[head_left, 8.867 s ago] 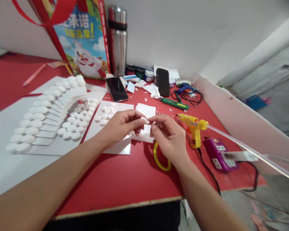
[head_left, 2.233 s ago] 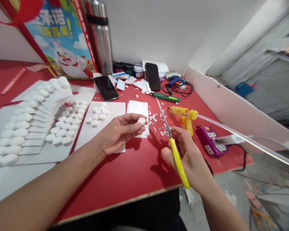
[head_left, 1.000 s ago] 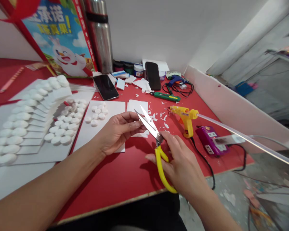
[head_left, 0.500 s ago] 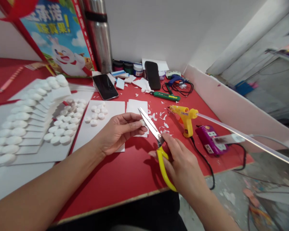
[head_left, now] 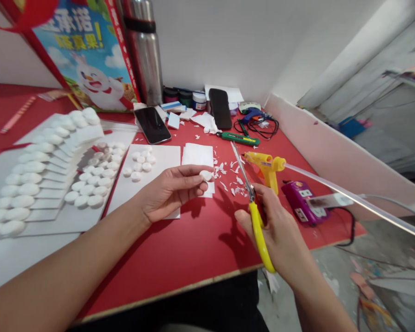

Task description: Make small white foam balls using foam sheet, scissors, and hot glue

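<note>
Between the thumb and fingers of my left hand (head_left: pixel 176 190) is a small white disc (head_left: pixel 206 175), held over the table's middle. My right hand (head_left: pixel 275 221) grips yellow-handled scissors (head_left: pixel 259 230), their blades pointing up and away, apart from the disc. Under and behind the disc lies a stack of white paper squares (head_left: pixel 198 154), with white scraps (head_left: pixel 235 180) strewn to its right. Left of my left hand, a small group of white discs (head_left: pixel 143 161) rests on a white sheet (head_left: pixel 124 198).
Rows of larger white discs (head_left: pixel 95 182) and white pieces on cards (head_left: pixel 29 189) fill the left. A yellow glue gun (head_left: pixel 268 168), purple box (head_left: pixel 302 203) and green-handled tool (head_left: pixel 240 138) lie right. Phones (head_left: pixel 152 124), a steel flask (head_left: pixel 145 60) and a printed bag (head_left: pixel 90 60) stand behind.
My right hand has drawn the scissors away to the right, off the white disc. My left hand keeps hold of the disc in nearly the same place, and more of its face shows.
</note>
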`<state>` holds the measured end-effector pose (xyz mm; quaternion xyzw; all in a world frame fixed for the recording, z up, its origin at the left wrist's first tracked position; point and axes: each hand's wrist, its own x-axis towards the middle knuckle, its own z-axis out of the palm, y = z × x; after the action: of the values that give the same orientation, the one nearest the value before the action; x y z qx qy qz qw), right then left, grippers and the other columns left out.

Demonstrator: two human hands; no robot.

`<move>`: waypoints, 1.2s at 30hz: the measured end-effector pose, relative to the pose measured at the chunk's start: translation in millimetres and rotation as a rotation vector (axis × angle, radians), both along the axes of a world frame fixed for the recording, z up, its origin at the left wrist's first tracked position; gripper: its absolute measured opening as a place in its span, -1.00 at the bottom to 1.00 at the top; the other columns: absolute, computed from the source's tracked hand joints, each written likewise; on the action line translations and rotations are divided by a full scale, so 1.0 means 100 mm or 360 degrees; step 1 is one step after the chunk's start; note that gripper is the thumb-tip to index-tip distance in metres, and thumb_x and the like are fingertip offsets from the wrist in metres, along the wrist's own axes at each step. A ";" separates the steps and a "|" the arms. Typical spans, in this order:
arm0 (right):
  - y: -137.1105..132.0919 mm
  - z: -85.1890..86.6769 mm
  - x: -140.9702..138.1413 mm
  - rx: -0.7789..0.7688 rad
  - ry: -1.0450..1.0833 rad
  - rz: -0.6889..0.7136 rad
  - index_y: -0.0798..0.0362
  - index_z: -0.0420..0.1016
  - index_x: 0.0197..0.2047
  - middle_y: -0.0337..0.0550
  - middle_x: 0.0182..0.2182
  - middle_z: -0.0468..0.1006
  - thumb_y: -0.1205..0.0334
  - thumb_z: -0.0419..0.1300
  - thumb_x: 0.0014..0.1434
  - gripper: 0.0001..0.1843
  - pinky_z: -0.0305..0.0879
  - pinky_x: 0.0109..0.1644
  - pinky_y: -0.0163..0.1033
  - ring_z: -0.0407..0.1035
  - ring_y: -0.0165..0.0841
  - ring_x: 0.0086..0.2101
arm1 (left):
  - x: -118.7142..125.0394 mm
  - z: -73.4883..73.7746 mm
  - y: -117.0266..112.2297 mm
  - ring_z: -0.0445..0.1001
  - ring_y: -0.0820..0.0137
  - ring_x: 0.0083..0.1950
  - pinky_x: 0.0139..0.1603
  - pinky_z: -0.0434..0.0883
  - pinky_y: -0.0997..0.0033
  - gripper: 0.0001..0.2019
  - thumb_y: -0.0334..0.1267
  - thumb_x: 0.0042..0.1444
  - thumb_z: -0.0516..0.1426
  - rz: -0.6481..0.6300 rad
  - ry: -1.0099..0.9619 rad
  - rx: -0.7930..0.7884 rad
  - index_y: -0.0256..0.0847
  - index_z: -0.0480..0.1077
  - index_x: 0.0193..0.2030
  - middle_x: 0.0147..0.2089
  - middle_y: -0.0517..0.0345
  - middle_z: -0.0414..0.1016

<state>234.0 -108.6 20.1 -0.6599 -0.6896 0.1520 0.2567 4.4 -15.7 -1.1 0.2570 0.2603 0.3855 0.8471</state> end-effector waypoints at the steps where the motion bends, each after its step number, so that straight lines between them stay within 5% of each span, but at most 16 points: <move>1: 0.00 0.00 0.00 0.0004 -0.0009 0.0023 0.10 0.31 0.23 0.00 -0.16 0.58 -0.21 0.19 0.31 -0.36 0.45 -0.22 -0.17 0.50 -0.22 -0.28 | 0.00 0.01 0.00 0.62 0.52 -0.34 -0.23 0.60 0.64 -0.73 -0.56 0.10 0.32 0.0006 -0.0005 -0.0014 -0.44 0.63 -0.03 -0.22 -0.01 0.66; 7: 0.01 0.00 -0.02 0.0128 -0.0120 0.0192 0.07 0.28 0.26 0.13 0.00 0.54 -0.29 0.27 0.24 -0.24 0.48 -0.04 -0.07 0.52 -0.10 -0.10 | 0.01 0.02 0.00 0.64 0.49 -0.32 -0.24 0.59 0.64 -0.88 -0.55 0.11 0.34 0.0046 -0.0007 -0.0055 -0.39 0.61 -0.20 -0.25 0.01 0.66; 18: 0.09 -0.02 -0.20 0.0261 -0.0354 0.0359 0.16 0.33 0.24 0.16 -0.10 0.49 -0.34 0.26 0.22 -0.19 0.48 -0.13 0.02 0.49 -0.04 -0.18 | 0.02 -0.02 -0.01 0.58 0.48 -0.40 -0.30 0.55 0.60 -0.82 -0.52 -0.03 0.42 -0.0034 -0.0155 -0.0022 -0.38 0.66 -0.24 -0.38 0.04 0.61; 27: 0.09 -0.02 -0.19 0.0324 -0.0463 0.0365 0.11 0.38 0.15 0.11 -0.16 0.56 -0.32 0.14 0.32 -0.34 0.43 -0.33 -0.12 0.53 -0.13 -0.31 | 0.00 -0.05 0.01 0.60 0.46 -0.38 -0.29 0.56 0.60 -0.84 -0.52 -0.01 0.41 -0.0055 -0.0160 -0.0013 -0.40 0.66 -0.23 -0.39 0.02 0.61; 36: 0.06 -0.09 -0.14 0.0377 -0.0494 0.0378 0.14 0.38 0.18 0.01 -0.24 0.56 -0.23 0.12 0.38 -0.39 0.43 -0.31 -0.16 0.52 -0.18 -0.34 | 0.00 -0.07 0.00 0.60 0.45 -0.37 -0.30 0.55 0.61 -0.91 -0.50 0.01 0.39 -0.0085 -0.0112 -0.0019 -0.42 0.62 -0.30 -0.41 0.03 0.58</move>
<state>219.7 -103.1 11.3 -0.5547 -0.8068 -0.0044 0.2034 4.7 -15.4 -8.3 0.2449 0.2256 0.3701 0.8673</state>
